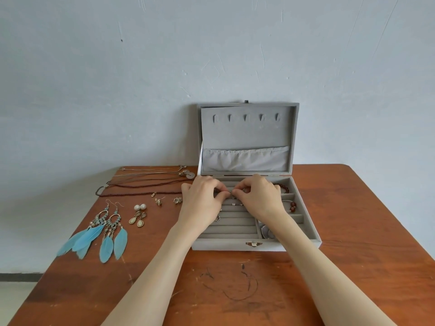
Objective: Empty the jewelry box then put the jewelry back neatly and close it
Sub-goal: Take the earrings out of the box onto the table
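My forearms reach mid-frame; left hand [204,199] and right hand [258,196] pinch a tiny, light, slippery stud [231,192] over the box [303,222].

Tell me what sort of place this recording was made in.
Probably a plain room in a home: a scratched reddish-brown wooden table pushed against a bare pale blue-grey plastered wall, with an open grey velvet jewelry box and blue feather earrings laid out.

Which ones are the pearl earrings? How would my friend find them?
Start at the open grey jewelry box on the wooden table and look left, past the blue feather earrings' hooks. The pearl earrings are two round white balls side by side, just above the tan teardrop earrings. Nothing else there is plain white.
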`<state>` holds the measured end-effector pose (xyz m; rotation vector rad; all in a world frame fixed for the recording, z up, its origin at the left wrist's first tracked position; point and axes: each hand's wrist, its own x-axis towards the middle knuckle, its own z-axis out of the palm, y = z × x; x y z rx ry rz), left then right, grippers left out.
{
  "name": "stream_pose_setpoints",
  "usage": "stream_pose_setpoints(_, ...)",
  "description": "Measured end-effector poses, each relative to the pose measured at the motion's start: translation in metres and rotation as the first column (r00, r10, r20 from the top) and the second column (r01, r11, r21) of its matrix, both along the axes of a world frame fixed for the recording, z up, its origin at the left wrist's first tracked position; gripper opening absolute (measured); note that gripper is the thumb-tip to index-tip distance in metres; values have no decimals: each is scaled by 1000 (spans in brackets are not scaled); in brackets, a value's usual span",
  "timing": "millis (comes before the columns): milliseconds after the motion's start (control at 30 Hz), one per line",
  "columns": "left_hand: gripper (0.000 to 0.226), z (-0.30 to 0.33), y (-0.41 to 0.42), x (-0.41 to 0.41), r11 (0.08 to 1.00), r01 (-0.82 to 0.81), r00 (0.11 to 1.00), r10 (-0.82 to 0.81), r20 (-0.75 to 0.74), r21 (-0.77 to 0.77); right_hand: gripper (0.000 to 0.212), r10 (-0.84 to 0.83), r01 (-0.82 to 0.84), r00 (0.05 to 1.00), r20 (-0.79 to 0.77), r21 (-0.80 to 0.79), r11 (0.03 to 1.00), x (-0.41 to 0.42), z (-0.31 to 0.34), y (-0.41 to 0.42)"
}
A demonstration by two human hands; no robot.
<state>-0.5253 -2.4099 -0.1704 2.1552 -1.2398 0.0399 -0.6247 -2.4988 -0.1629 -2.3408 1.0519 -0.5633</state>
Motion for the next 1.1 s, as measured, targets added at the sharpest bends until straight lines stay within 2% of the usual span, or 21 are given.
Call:
stream_pose_setpoints(100, 10, 2, 2, -2, 1000, 4, 1000, -4, -15, -22, 13, 7, -8, 1000, 21, 34, 999, -1, 2, 0)
stream_pose_setpoints(300, 8, 17, 22, -4, 973, 31, 993, -55, -101, -228, 9, 47, -57, 981, 190, 45, 997, -11, 6, 10)
stream_pose_setpoints(433, 5, 27, 53, 14, 982, 1, 992, -23, -120, -187, 8, 193, -217, 942, 276, 57, 975, -4, 17, 32)
stream_pose_setpoints(533, 10, 27, 84, 38, 997, -62, 987, 55, -151, -42, 8, 308, -321, 923, 230, 21, 947, 12, 20, 52)
stream_pose_setpoints(633, 12, 23, 106, 58, 983, -170, 972, 180, -152, 75, 12, 368, -357, 926, 90, -118, 927, 34, 16, 69)
stream_pose_setpoints(767, 10, 17, 110, 67, 961, -185, 979, 200, -51, 203, 18, 361, -377, 926, -112, -210, 902, 55, 10, 82)
stream_pose_setpoints(1100, 11, 2, 96, 64, 954, -130, 991, 125, 35, 269, 13, 365, -384, 920, -144, -132, 914, 62, 6, 84)
